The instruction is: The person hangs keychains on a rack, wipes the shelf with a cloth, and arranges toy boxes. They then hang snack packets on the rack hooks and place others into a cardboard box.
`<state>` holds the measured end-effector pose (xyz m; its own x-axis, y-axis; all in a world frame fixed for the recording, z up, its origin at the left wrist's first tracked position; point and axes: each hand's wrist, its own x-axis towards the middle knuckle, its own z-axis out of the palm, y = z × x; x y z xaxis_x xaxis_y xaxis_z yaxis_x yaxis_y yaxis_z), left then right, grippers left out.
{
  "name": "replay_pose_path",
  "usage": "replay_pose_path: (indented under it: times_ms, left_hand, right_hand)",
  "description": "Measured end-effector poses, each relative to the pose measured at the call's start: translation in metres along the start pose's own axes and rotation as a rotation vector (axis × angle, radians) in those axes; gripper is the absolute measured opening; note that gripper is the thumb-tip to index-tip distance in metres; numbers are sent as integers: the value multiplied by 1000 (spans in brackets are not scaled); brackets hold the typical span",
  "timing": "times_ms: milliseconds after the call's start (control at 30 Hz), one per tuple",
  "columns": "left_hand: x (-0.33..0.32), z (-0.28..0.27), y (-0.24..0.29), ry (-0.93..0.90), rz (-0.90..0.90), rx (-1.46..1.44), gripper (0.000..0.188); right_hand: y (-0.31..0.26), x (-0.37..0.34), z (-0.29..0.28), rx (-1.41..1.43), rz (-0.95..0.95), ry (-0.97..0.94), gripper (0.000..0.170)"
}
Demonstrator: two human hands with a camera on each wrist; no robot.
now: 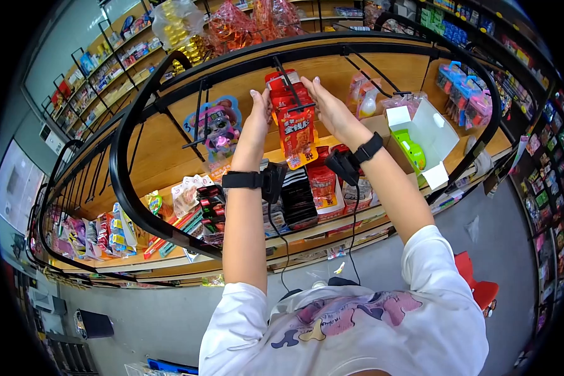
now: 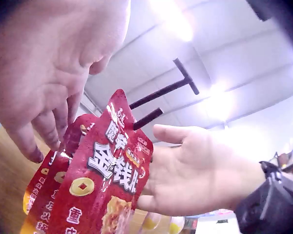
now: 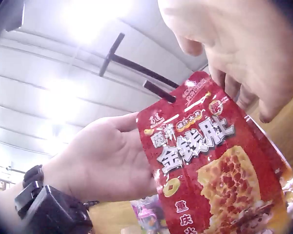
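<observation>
A row of red snack packets point(image 1: 299, 135) with white lettering hangs from a black metal hook point(image 2: 162, 91) on the wooden shelf back. My left hand point(image 1: 257, 123) is at the left side of the row, its fingers fairly straight and reaching toward the rear packets. On the opposite side, my right hand point(image 1: 333, 111) lies along the packets' edges, palm facing inward and fingers extended. In the right wrist view the front packet point(image 3: 200, 156) faces the camera, with the left hand point(image 3: 107, 161) right beside its edge. The packets' rear ends are partly hidden behind the fingers.
A pink doll-shaped toy pack point(image 1: 219, 128) hangs to the left. An opened white box point(image 1: 435, 141) holding a green item stands at right. Black packets point(image 1: 299, 197) and other goods line the shelf below. A curved black rail point(image 1: 122, 150) surrounds the display.
</observation>
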<state>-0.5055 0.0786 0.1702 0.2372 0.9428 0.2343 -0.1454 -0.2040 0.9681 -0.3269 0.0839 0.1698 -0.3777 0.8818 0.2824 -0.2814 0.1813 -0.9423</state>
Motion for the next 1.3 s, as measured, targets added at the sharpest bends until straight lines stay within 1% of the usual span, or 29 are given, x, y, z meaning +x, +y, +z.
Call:
replay_pose_path:
  times_ms: [33,133,200,267,333,433,533,567,633,700,833,933,1033,1200,1300]
  left_hand:
    - [2,-1,-1,16,-21,-16,81]
    - [11,-3,-2,-10,23,-40,79]
    - [14,-5,-3,5,20,-32,79]
    - [14,-8,-3,25,13,-7,79]
    - [3,-14,-8,60,-1,77,80]
    - [-9,-13,-7,41,10,129,82]
    - [-21,0,-1,-15,23,70,81]
    - [-17,-1,-6,-4,45,79,81]
    - [-15,1,-6,1,35,55,82]
    - [-11,0,-6,13,40,42,85]
    - [-7,-1,-5,88,10,7,82]
    - [-7,-3,-3,100,-6,32,81]
    - [-2,-8,-6,109,-14,39,81]
    - [0,-6,-5,118,-25,52,82]
    - [-1,-7,-8,134,-10,55,79]
  right_hand:
    - [2,5,-3,6,1,2,73]
    - [7,18,-7,77,10,19,73]
    - [8,22,-6,102,11,19,73]
    - [6,18,-6,94,3,40,72]
    - [-7,2,8,55,-17,78,72]
    - [-2,-13,5,-15,-30,30,71]
    - [4,-17,6,0,-53,-2,70]
    - [6,-17,5,11,-55,-5,70]
    - [7,-10,3,27,-74,-16,69]
    - [3,-7,3,23,-67,8,68]
    - [9,3,-6,43,-6,84,67]
    - [6,2,-6,87,16,73,69]
    - [10,12,-15,79,72,65,66]
    - [11,18,-16,100,80,79,65]
    - [12,19,-17,93,73,78,65]
